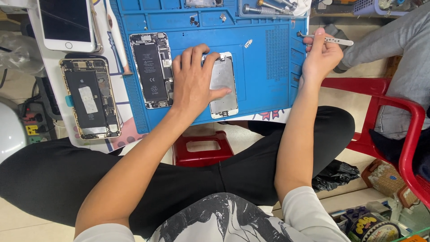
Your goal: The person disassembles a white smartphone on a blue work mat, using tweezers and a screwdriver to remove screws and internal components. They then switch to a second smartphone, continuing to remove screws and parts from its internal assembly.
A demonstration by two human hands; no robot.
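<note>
Already we have two opened phones (152,69) lying bare; our left hand (195,78), fingers spread, presses the silver screen plate (223,85); our right hand (320,56) pinches tweezers (329,40); reassembly remains.

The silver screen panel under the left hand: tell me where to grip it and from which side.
Grip the silver screen panel by its two long edges, near the lower end, coming from above. It lies flat on the blue mat, and the left hand covers its upper left part, leaving the lower end bare for the fingers.
</note>
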